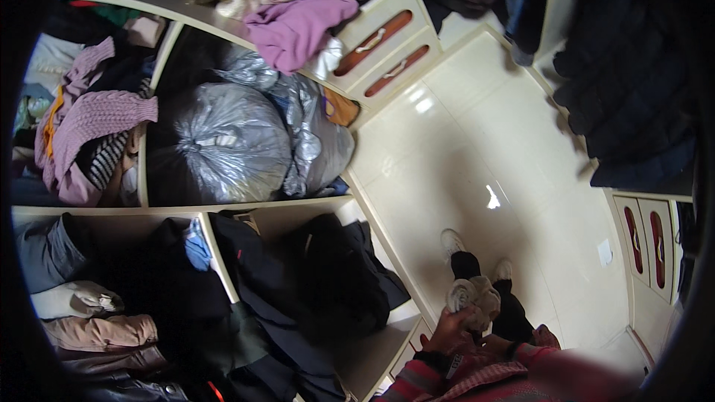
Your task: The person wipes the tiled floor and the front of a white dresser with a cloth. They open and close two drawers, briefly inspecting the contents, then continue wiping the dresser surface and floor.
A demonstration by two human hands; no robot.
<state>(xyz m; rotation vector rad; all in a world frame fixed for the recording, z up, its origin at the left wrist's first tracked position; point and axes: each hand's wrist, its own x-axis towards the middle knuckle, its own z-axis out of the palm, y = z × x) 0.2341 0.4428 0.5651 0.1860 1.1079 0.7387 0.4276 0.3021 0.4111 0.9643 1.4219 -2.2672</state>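
Note:
A rolled bundle of cream-coloured cloth (475,302) is in front of my body, above my legs. My left hand (453,326) grips its left side, the fingers wrapped against the cloth. Just below the bundle, close to its lower edge, is my right hand (496,344). Its fingers are dark and partly hidden, so its grip cannot be made out. Both forearms are in red and grey sleeves with dark cuffs.
Open wardrobe shelves on the left hold a pink knitted sweater (106,117), stuffed grey plastic bags (240,142) and dark garments (335,279). A purple garment (301,25) drapes beside drawers (385,44). Dark coats (625,95) hang right, over the tiled floor's (447,139) edge.

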